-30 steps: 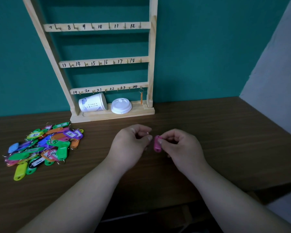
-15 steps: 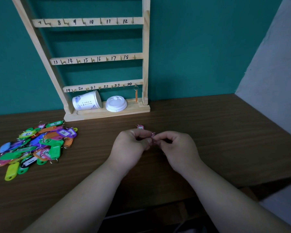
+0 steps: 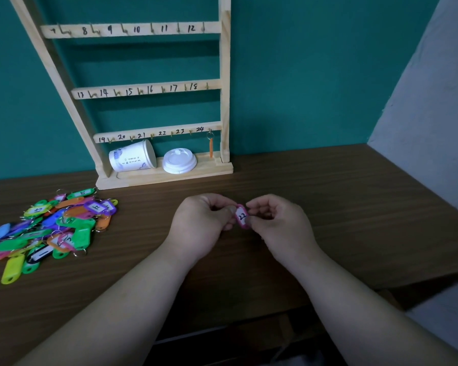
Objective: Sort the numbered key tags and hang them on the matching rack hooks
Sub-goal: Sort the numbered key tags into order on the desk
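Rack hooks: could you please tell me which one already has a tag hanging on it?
The hook beside 24, at the right end of the bottom rail: an orange tag hangs from it, while the other visible hooks are bare.

**Two Tags Out, Pile Uncounted**

One rack [image 3: 224, 75], three rails [image 3: 146, 89] in view, six hooks [image 3: 171, 133] each. One orange tag [image 3: 211, 147] hangs; left hand [image 3: 201, 223] and right hand [image 3: 278, 223] share one pink tag [image 3: 241, 216]. One cup [image 3: 132, 156], one lid [image 3: 179, 160], one pile [image 3: 53, 228] too tangled to count.

Wood table [image 3: 354, 207]: tag pile [image 3: 50, 228] left, rack [image 3: 164, 175] at back.
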